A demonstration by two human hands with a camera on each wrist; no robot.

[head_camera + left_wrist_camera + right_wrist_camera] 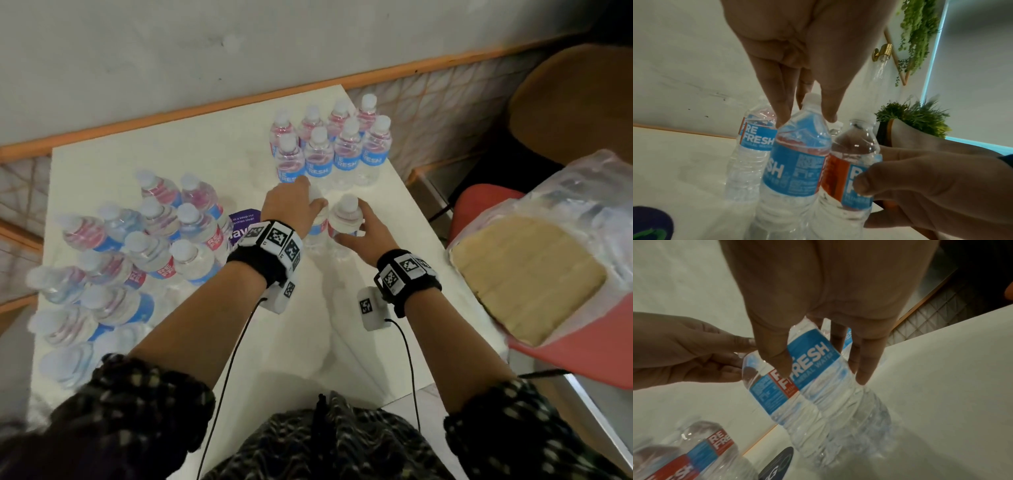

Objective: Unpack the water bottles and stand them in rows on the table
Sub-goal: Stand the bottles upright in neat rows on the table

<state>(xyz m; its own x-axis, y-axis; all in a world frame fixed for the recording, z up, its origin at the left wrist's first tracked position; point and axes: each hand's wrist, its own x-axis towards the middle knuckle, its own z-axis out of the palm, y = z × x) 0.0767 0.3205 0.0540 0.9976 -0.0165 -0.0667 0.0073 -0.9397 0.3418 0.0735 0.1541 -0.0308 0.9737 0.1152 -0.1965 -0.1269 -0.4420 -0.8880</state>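
Note:
Clear water bottles with blue and red labels stand on a white table (154, 161). Two rows of standing bottles (334, 150) fill the far right. A tight cluster of bottles (137, 253) stands at the left. In front of the rows, my left hand (294, 205) grips one bottle (317, 228) by its shoulder, seen in the left wrist view as a bottle (797, 162) under the fingers (781, 110). My right hand (366, 233) grips a second bottle (346, 214) beside it; in the right wrist view its fingers (774, 356) wrap that bottle (818, 381). Both bottles touch the table.
A red chair (582, 356) at the right carries a cardboard tray in torn plastic wrap (527, 274). A brown chair (575, 102) stands behind it. A purple sticker (243, 228) lies mid-table. The table's right edge runs close to my right hand.

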